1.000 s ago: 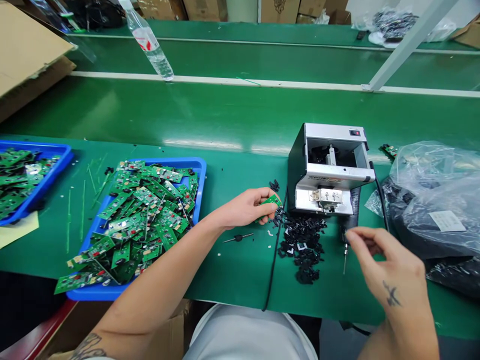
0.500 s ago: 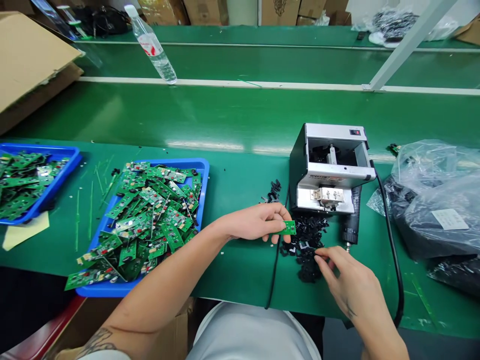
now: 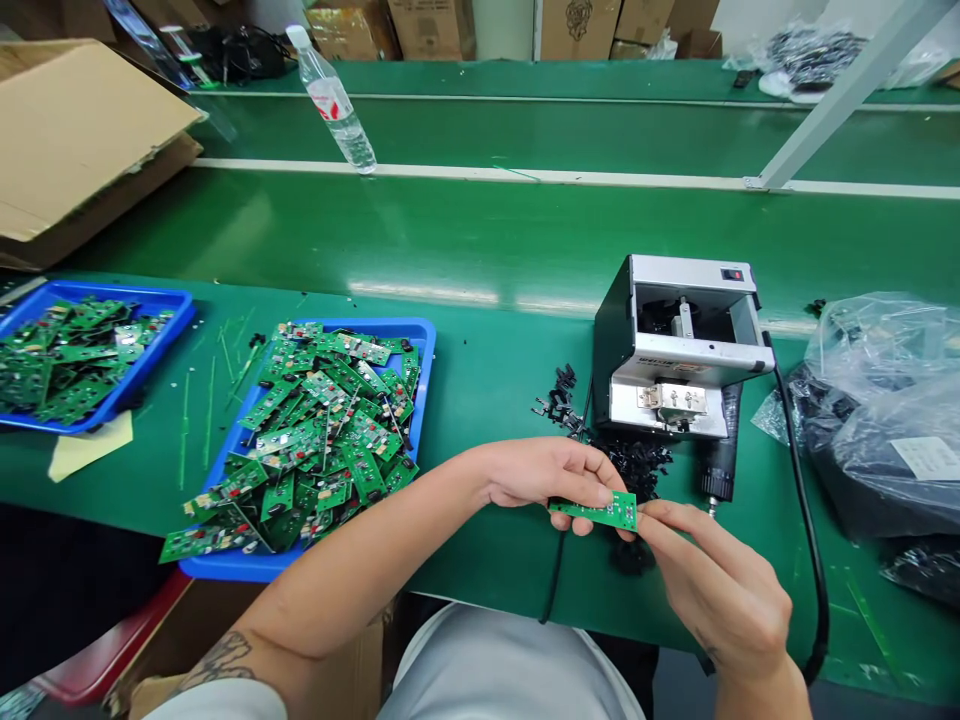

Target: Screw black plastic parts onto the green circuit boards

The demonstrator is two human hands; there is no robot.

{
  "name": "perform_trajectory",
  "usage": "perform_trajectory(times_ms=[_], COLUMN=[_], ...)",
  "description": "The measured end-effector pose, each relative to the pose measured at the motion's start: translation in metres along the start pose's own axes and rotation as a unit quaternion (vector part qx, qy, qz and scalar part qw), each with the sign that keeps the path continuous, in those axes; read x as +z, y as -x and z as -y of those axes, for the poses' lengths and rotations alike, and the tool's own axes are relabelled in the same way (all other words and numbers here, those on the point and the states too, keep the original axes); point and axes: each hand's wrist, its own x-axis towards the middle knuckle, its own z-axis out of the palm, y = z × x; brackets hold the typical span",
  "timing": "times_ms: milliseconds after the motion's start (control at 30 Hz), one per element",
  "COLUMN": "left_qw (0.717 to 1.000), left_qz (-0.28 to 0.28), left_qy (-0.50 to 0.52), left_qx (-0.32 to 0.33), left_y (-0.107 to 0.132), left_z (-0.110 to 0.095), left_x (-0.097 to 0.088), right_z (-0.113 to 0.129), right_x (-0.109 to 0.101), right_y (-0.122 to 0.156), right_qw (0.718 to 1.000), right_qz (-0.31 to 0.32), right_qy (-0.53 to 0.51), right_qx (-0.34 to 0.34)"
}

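On my feed the left hand [image 3: 544, 485] is curled nearly closed, its fingers wrapped over and behind the left end of a green circuit board [image 3: 596, 512], with the thumb side out of my line of sight. The right hand [image 3: 712, 585] comes in from the other side, its fingertips pinching the board's right end, though from this angle I can't quite tell how many fingers are on it. The board is held level between both hands, component side up, above the green workbench [image 3: 480, 400] and just in front of a heap of black plastic scraps [image 3: 634, 465]. Behind the heap sits a silver-and-black benchtop machine [image 3: 679, 345], with a black electric screwdriver [image 3: 718, 470] lying beside it. To the left, a blue tray [image 3: 424, 340] holds a jumbled pile of similar boards.
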Motion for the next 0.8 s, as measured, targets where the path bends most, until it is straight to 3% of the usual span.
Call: perform_trajectory(times_ms=[233, 433, 533, 633, 800], left_qw=[1.0, 0.994, 0.984, 0.976, 0.975], left_qz=[-0.009, -0.033, -0.065, -0.083, -0.071], left_qy=[-0.003, -0.082, -0.147, -0.185, -0.192], left_qx=[0.025, 0.069, 0.079, 0.077, 0.085], left_y=[-0.005, -0.003, -0.001, -0.001, 0.001], left_z=[0.009, 0.008, 0.004, 0.001, -0.002], left_x=[0.0, 0.007, 0.011, 0.014, 0.015], right_z=[0.008, 0.011, 0.009, 0.007, 0.012], right_x=[0.01, 0.017, 0.015, 0.014, 0.016], right_y=[-0.001, 0.013, 0.019, 0.019, 0.009], right_qw=[0.981, 0.898, 0.858, 0.837, 0.849], right_qz=[-0.045, -0.079, -0.077, -0.076, -0.087], right_qy=[-0.133, -0.282, -0.32, -0.335, -0.322], right_qx=[0.134, 0.329, 0.395, 0.425, 0.41])
